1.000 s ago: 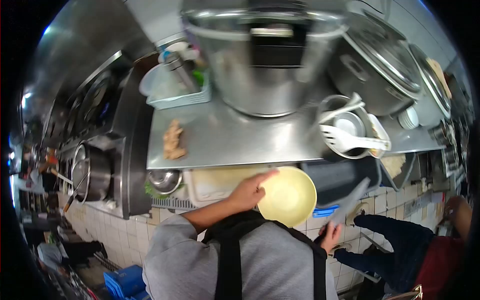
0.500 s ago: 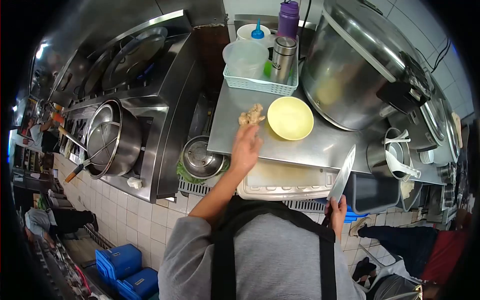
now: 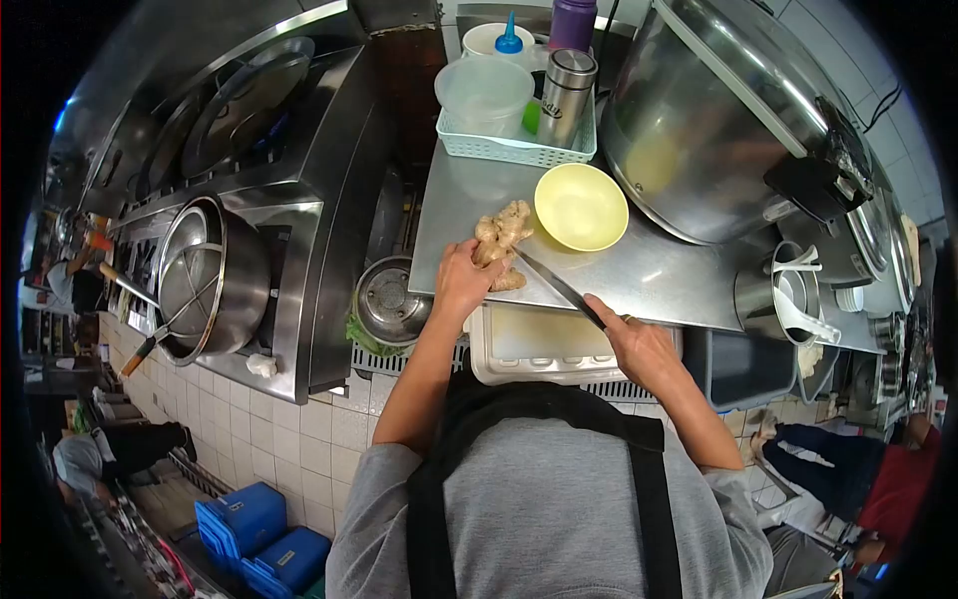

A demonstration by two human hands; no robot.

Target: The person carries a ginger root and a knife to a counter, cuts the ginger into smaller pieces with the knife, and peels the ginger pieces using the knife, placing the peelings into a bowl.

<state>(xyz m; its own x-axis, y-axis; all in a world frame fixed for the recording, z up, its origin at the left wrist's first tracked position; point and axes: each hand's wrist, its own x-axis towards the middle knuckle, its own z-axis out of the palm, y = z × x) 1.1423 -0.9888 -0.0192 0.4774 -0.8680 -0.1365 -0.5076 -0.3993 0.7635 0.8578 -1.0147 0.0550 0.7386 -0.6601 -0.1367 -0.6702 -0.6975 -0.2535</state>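
Observation:
Knobbly ginger root (image 3: 506,232) lies near the left front of the steel counter (image 3: 659,290). My left hand (image 3: 467,282) is closed on its lower left side, steadying it against the surface. In my right hand (image 3: 642,349) is the handle of a kitchen knife (image 3: 555,280), partly covered by my fingers. The blade slants up to the left, and its tip end meets the ginger or lies right beside it; I cannot tell which. Just behind the blade stands a yellow bowl (image 3: 582,215) with nothing visible inside.
Behind the ginger, a pale blue basket (image 3: 519,152) carries plastic tubs and a steel flask (image 3: 567,95). A large steel cooker (image 3: 689,130) takes up the back right. Ladles stand in a metal pot (image 3: 788,299). Below the counter's front edge sits a light plastic tray (image 3: 489,364).
The knife has swung from upright at the right to the ginger, carried by my right hand. My left hand has moved from reaching to gripping the ginger, which lies nearer the counter's front.

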